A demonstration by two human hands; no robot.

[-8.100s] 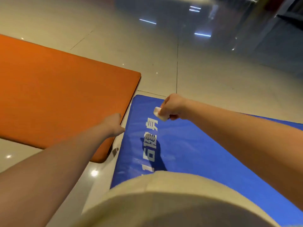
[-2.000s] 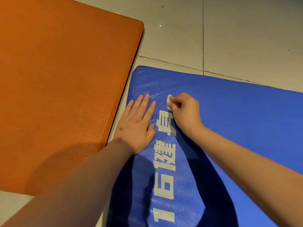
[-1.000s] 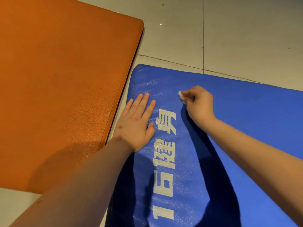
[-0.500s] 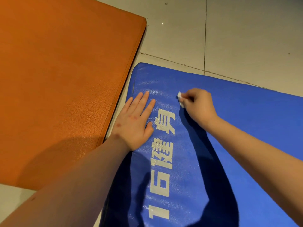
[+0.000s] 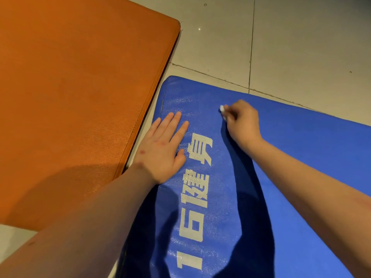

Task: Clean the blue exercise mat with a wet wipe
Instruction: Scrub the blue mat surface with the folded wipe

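The blue exercise mat (image 5: 301, 157) lies on the floor, its far-left corner at mid-frame, with white printed characters running along its left side. My right hand (image 5: 244, 122) grips a small folded white wet wipe (image 5: 222, 109) and holds it against the mat near the far edge; only a bit of the wipe shows past the fingers. My left hand (image 5: 162, 149) lies flat, fingers straight, pressing on the mat's left border beside the printing. The surface around the lettering looks damp and speckled.
An orange mat (image 5: 76, 97) lies to the left, its edge almost touching the blue mat. Pale floor tiles (image 5: 291, 47) with dark grout lines extend beyond both mats. My arms cast dark shadows across the blue mat's near part.
My right hand with the wipe has slid from the printed characters to the right and toward the far edge, then held there. My left hand has stayed flat in place.
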